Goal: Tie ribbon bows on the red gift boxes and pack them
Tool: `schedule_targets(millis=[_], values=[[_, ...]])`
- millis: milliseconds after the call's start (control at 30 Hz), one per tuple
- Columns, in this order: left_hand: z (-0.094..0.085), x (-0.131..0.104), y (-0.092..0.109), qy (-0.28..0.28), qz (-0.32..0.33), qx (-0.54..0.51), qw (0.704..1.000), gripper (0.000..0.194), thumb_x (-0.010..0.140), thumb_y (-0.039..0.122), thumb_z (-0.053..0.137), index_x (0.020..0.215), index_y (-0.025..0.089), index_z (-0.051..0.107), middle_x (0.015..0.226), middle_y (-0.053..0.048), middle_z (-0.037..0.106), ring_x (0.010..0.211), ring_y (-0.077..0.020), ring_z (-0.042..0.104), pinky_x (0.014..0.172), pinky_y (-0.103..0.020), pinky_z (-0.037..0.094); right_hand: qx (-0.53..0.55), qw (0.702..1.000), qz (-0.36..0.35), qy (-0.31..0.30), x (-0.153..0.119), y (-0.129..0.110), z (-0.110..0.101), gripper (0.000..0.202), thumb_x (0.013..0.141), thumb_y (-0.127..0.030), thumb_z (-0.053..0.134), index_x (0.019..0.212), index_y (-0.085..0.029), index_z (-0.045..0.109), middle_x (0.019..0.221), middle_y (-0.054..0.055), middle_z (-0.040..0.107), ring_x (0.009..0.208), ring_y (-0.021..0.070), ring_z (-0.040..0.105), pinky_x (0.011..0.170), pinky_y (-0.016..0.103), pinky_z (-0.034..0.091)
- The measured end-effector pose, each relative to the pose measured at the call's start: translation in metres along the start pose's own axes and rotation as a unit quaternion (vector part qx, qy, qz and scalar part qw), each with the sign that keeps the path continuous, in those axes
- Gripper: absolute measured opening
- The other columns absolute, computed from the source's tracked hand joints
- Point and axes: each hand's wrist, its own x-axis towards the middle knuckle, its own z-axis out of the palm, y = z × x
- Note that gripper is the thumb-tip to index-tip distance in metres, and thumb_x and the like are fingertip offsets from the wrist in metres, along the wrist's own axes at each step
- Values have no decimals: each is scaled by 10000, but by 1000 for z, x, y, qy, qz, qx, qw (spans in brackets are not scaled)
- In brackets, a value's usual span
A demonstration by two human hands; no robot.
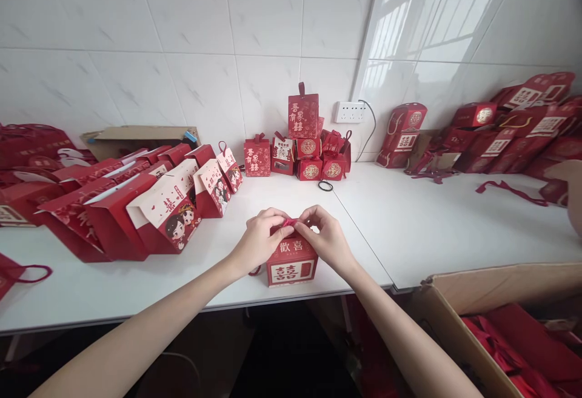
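Observation:
A small red gift box with gold characters and a cream label stands upright near the table's front edge. Above its top, my left hand and my right hand meet, thumbs and fingertips pinched on a red ribbon. Only a short piece of that ribbon shows between the fingers. The box's upper part is partly covered by both hands. A dark red ribbon loop lies at the box's left side, under my left wrist.
Rows of red gift boxes fill the left. Small boxes are stacked by the wall near a power strip. A black ring lies behind my hands. More boxes pile at right; a cardboard carton stands front right.

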Motion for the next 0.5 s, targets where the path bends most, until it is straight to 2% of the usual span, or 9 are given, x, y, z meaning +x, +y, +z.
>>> schedule_targets(millis=[133, 300, 500], values=[[3, -1, 1, -17, -36, -98, 994, 230, 817, 330, 482, 745, 176, 637, 981, -66, 586, 980, -224, 549, 870, -359, 429, -13, 1000, -18, -8, 1, 1, -1, 93, 773, -275, 566, 735, -202, 524, 747, 0, 593, 709, 140, 564, 699, 296, 467], [3, 1, 0, -29, -88, -215, 972, 276, 795, 350, 496, 684, 157, 659, 1046, -72, 582, 971, -217, 562, 827, -321, 437, -84, 995, -42, -11, 0, 0, -3, 86, 809, -258, 539, 739, -209, 527, 780, 9, 610, 709, 145, 564, 711, 315, 477], [0, 3, -2, -35, -108, -274, 955, 270, 758, 352, 529, 703, 144, 692, 1119, -83, 576, 1010, -227, 551, 812, -304, 439, -183, 963, -196, -8, -9, 0, -12, 28, 816, -230, 586, 800, -207, 578, 928, 61, 583, 899, 187, 578, 772, 349, 508]])
